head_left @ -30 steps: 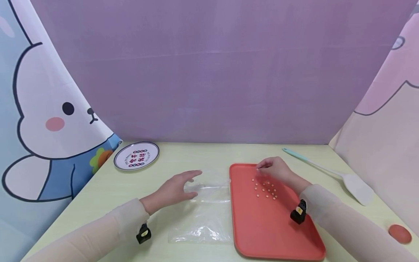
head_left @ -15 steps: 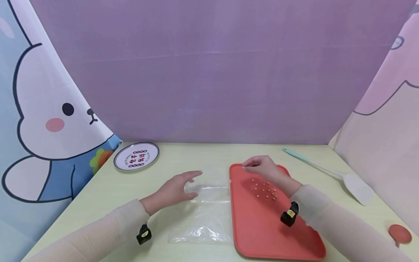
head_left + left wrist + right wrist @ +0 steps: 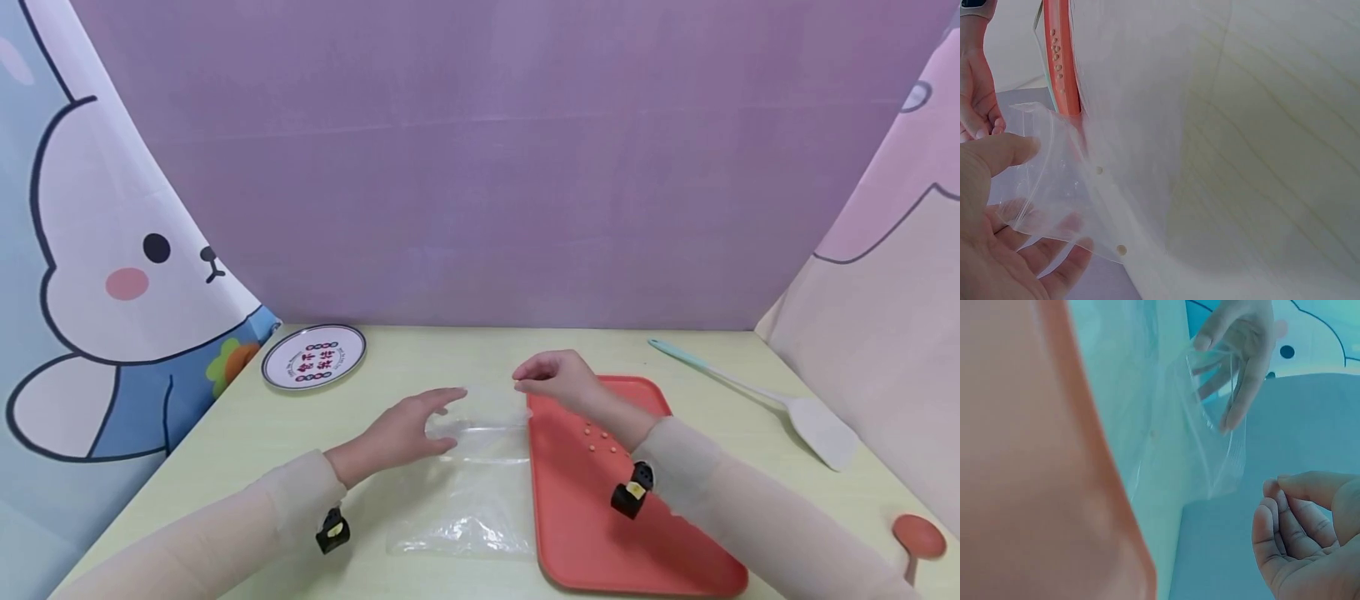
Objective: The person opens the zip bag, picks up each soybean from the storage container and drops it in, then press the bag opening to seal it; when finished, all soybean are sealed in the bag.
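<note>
A clear plastic zip bag (image 3: 472, 492) lies flat on the table with its mouth raised. My left hand (image 3: 405, 429) props that mouth apart, thumb and fingers spread against the film. My right hand (image 3: 561, 379) hovers beyond the tray's left edge, near the bag's mouth. Its thumb and forefinger pinch together; a tiny pale bean seems to be between the tips, mostly hidden. Several small beige beans (image 3: 604, 436) rest on the red tray (image 3: 592, 533), some covered by my right arm. In the left wrist view, two beans, one upper (image 3: 1099, 169) and one lower (image 3: 1121, 250), show by the bag.
A white plate (image 3: 315, 358) with red lettering lies at the back left. Along the right side are a white spatula (image 3: 817, 429) with a mint handle and a red spoon (image 3: 918, 537). A purple backdrop (image 3: 480, 167) closes off the rear.
My right hand has travelled left from above the beans, across the tray, to beside the bag's mouth, still pinching. My left hand has stayed in place.
</note>
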`<state>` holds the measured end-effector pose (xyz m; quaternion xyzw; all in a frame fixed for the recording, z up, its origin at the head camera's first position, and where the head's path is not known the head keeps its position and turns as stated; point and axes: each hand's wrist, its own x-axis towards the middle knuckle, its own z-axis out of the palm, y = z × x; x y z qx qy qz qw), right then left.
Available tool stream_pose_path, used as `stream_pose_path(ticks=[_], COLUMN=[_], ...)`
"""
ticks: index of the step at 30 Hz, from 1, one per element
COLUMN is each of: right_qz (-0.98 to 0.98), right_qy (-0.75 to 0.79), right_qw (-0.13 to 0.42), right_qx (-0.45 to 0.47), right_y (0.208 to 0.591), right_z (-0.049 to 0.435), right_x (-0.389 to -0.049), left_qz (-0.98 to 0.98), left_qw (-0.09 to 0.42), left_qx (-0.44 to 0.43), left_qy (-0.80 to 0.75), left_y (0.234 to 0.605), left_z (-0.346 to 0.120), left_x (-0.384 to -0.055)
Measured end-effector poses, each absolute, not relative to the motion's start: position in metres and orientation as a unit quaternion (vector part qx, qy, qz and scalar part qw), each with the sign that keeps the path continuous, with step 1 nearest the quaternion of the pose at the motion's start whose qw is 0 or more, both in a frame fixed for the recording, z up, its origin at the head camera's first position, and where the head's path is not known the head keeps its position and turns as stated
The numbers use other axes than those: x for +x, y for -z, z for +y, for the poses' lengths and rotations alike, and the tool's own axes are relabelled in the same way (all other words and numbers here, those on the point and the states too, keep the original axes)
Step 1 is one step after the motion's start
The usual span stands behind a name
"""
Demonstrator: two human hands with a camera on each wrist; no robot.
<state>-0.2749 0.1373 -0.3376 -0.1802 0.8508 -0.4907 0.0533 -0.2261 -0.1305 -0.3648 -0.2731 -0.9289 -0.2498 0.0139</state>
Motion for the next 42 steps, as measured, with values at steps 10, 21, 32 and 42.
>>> stream_pose_path(ticks=[10, 21, 32, 42], right_qz=[0.829, 0.839, 0.861, 0.868], right_qy=[0.513, 0.499, 0.475, 0.471], right_qw=[0.08, 0.058, 0.046, 0.065], right_qx=[-0.209, -0.208, -0.176, -0.143], right_y=[0.334, 0.341, 0.336, 0.334], right_z=[0.113, 0.112, 0.133, 0.169], right_x=[-0.27, -0.277, -0.278, -0.281], left_qz=[-0.927, -0.926, -0.928, -0.93], left_qw=[0.004, 0.003, 0.004, 0.013], left_qx=[-0.269, -0.271, -0.268, -0.27], left_qy=[0.262, 0.261, 0.257, 0.25], left_y=[0.361, 0.363, 0.363, 0.366], left_z=[-0.13, -0.129, -0.13, -0.13], left_x=[-0.224, -0.226, -0.224, -0.224])
